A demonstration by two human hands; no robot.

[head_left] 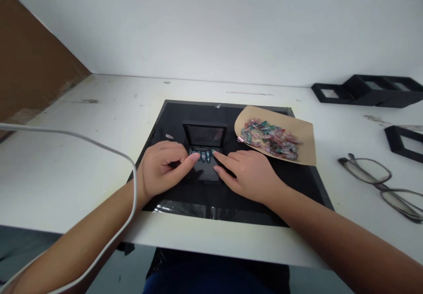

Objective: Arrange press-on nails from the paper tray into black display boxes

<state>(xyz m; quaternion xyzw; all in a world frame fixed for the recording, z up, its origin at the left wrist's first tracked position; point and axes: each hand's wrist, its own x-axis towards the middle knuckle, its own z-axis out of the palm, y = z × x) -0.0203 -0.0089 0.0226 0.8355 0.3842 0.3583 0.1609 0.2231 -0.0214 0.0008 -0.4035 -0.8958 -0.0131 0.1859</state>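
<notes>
- The left hand (161, 166) is pressing an extended fingertip on the row of small blue-green stones (203, 155) in the open black box (205, 150), steadying them.
- The right hand (247, 173) is pointing its forefinger at the row's right end, other fingers spread on the black mat (297, 184).
- The box is sitting mid-mat; loose stones (271, 137) are lying heaped on brown paper (306, 144) by the mat's far right corner, within reach.

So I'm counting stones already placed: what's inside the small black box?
Inside the small black box, a row of bluish stones shows at the back. Both hands' fingertips cover the ends and front, so a full count isn't possible.
</notes>
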